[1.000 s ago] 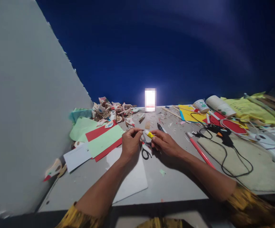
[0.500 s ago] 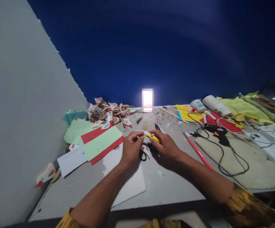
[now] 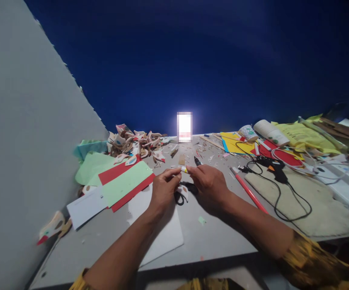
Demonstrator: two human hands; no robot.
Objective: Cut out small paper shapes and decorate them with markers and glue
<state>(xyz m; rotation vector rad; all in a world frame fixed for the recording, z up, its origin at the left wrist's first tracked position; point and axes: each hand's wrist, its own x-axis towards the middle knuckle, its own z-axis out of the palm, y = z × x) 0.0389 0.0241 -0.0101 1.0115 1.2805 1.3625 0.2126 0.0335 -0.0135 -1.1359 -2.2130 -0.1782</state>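
Note:
My right hand (image 3: 212, 185) is closed around a small yellow glue tube (image 3: 185, 170), and its fingers hide most of the body. The tube's white end points left toward my left hand (image 3: 166, 189). There the thumb and fingertips of my left hand are pinched together at that white end. Below the fingers, partly covered, lie a black loop like a scissors handle (image 3: 179, 198) and a white cut-out piece with brown spots (image 3: 183, 190). A black-tipped marker (image 3: 197, 161) lies just beyond my right hand.
Green card (image 3: 129, 183) over red strips and a pile of painted cut-outs (image 3: 138, 143) are at left. To the right lie a red stick (image 3: 251, 193), a black glue gun (image 3: 275, 169) with its cable and paper cups (image 3: 271, 133). A bright blurred screen (image 3: 184, 127) stands at the back.
My right hand has turned and closed further over the glue tube, so less yellow shows. Both hands stay close together; the whole view has shifted slightly.

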